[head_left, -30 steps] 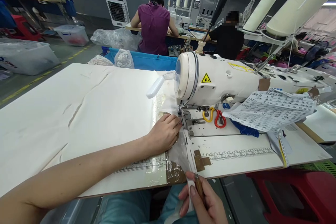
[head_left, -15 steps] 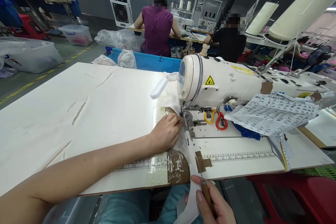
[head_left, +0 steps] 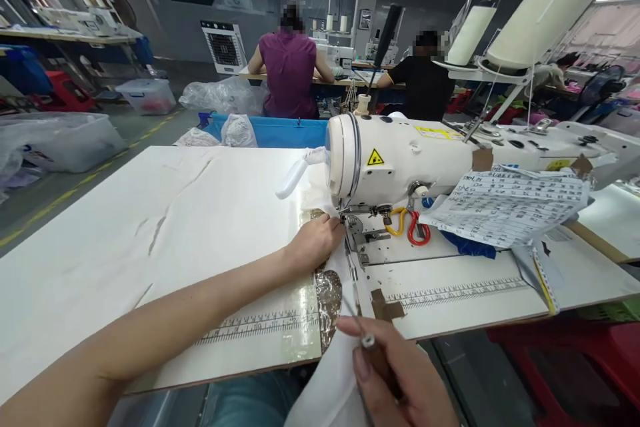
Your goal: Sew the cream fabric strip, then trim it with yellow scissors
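My left hand [head_left: 316,241] rests on the table beside the needle area of a white sewing machine [head_left: 395,150]. Its fingers are closed and press on white fabric [head_left: 320,383], which runs from under the machine head down over the table's front edge. Below it, my right hand [head_left: 407,373] grips an awl [head_left: 369,343] with a wooden handle, its thin metal point directed up and left over the fabric. Whether the right fingers also pinch the fabric cannot be made out. The left fingertips are partly hidden near the needle.
Scissors [head_left: 419,229] with red and yellow handles lie behind the presser area. A handwritten paper [head_left: 510,207] hangs on the machine's front. Printed rulers [head_left: 460,290] run along the white table [head_left: 100,240]. Thread cones [head_left: 470,35] stand upper right; two people sit working ahead.
My right hand and the awl have moved slightly up and over the fabric, which spreads wider below the table edge. My left hand stays beside the needle. The camera view has shifted.
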Demonstrator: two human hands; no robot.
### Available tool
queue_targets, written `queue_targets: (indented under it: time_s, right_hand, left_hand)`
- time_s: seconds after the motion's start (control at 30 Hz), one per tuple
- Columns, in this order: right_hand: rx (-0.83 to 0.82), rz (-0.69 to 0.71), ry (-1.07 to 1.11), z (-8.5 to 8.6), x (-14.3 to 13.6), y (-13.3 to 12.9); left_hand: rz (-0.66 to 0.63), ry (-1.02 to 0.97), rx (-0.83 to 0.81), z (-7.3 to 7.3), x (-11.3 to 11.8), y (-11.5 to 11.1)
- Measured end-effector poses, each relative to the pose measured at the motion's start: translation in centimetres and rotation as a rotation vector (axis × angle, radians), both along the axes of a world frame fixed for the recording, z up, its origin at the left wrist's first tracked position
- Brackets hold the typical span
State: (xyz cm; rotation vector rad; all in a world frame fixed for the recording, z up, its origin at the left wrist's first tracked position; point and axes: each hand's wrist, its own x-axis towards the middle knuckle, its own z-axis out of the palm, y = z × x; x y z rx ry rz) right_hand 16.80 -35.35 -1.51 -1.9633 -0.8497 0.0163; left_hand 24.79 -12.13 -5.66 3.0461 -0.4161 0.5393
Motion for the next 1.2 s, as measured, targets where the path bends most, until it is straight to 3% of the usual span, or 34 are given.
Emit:
queue_targets:
  time_s: [0.13,0.3,0.43,0.67,1.2]
  right_hand:
    - [-0.146,0.1,-0.123,-2.5,2.0,-0.3]
    - [-0.272,-0.188,-0.28,-4.8,4.9,0.8]
    - [-0.308,-0.267,-0.387,-5.5,6.3,2.6]
    - [-0.304,-0.245,-0.403,-5.6,7.5,4.6]
    - [-0.337,-0.256,-0.42,-5.5,7.6,4.8]
  left_hand:
    - [-0.008,-0.049,-0.302,-0.8,0.0,1.3]
    - [-0.084,-0.026,-0.484,-1.2,0.2,2.3]
    - [-0.103,-0.018,-0.518,-0.8,0.2,2.2]
    - [-0.129,-0.054,-0.51,-0.9,0.4,2.2]
    - [-0.135,-0.05,-0.483,-0.8,0.3,2.2]
